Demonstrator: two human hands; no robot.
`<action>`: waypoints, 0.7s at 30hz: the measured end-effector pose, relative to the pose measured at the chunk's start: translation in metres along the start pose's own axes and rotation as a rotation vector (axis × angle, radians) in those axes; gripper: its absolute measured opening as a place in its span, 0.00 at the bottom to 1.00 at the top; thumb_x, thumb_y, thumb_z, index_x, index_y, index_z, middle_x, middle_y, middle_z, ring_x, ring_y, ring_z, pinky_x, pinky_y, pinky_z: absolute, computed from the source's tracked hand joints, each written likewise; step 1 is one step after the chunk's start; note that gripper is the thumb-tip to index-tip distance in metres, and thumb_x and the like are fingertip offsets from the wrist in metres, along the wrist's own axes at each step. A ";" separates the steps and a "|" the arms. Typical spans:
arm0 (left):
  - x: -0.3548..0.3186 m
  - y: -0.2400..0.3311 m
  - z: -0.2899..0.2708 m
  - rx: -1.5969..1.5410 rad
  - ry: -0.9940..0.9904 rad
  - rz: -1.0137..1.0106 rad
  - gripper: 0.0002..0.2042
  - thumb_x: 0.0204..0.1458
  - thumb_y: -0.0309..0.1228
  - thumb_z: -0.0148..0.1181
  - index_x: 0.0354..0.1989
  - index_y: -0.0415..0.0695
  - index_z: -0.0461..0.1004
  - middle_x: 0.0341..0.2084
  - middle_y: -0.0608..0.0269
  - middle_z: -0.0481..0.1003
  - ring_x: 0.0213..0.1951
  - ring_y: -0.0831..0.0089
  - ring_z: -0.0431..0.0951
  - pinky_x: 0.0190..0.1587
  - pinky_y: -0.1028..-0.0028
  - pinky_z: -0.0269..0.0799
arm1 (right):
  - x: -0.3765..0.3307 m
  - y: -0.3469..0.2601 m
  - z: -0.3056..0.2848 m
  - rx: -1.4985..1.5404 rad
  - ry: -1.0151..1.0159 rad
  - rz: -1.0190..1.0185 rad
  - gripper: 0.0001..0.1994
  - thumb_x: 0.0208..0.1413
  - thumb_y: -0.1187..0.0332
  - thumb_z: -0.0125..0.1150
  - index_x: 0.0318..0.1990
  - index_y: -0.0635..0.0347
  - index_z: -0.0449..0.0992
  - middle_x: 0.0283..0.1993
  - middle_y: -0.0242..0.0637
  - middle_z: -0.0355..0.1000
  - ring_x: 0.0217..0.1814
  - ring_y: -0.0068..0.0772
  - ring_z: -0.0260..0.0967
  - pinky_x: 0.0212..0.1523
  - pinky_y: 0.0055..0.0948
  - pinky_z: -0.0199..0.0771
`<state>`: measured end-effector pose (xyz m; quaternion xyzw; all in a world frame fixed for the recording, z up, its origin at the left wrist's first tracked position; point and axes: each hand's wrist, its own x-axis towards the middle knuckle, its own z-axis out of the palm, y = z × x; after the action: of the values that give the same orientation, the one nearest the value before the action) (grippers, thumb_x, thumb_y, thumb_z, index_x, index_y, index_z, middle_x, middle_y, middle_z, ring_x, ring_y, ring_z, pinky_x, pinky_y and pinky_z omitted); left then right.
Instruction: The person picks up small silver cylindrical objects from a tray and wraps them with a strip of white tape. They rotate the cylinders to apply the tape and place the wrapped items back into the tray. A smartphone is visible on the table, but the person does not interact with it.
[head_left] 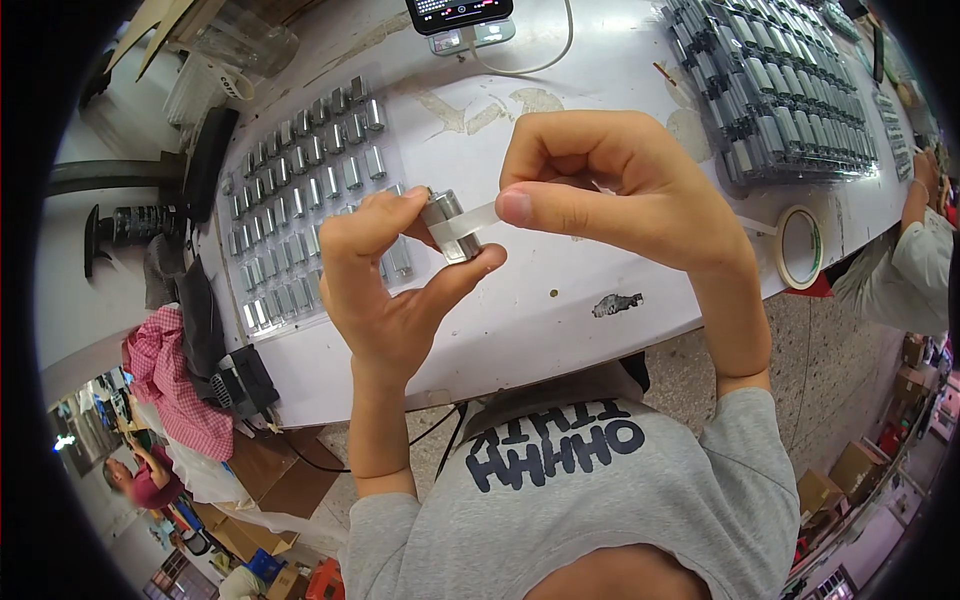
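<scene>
A: What sits around the white table?

B: Taking the metal piece as the landmark: left of it and a little beyond lies a clear tray with rows of the same small shiny cylinders. Far to its upper right stands a dense stack of more trays. Right of it, at the table edge, rests a roll of tape. Beyond it, a phone on a stand.

A: And the piece itself?

B: It's held up above the table, between both hands. The left hand pinches it, thumb below, forefinger on top. The right hand is curled, its thumb and fingers closed on a strip of tape that runs across the cylinder.

A: How would it handle?

B: I judge it small, stiff and fairly dense for its size, with a smooth, slippery skin. Best gripped at its ends, leaving the side free. The strip looks light, limp and sticky, so hold it taut by its end.
</scene>
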<state>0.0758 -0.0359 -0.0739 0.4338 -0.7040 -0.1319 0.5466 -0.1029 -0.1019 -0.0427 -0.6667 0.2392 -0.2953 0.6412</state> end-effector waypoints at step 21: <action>-0.003 0.012 0.007 -0.762 0.021 -0.326 0.27 0.37 0.23 0.65 0.44 0.43 0.54 0.30 0.57 0.67 0.25 0.73 0.72 0.25 0.79 0.70 | 0.001 -0.003 0.014 0.158 0.002 -0.028 0.06 0.48 0.70 0.56 0.25 0.62 0.69 0.20 0.25 0.66 0.18 0.07 0.51 0.17 0.11 0.47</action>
<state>0.0643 -0.0286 -0.0700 0.3074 -0.5212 -0.4636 0.6472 -0.0927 -0.0923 -0.0396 -0.6171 0.2064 -0.3228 0.6873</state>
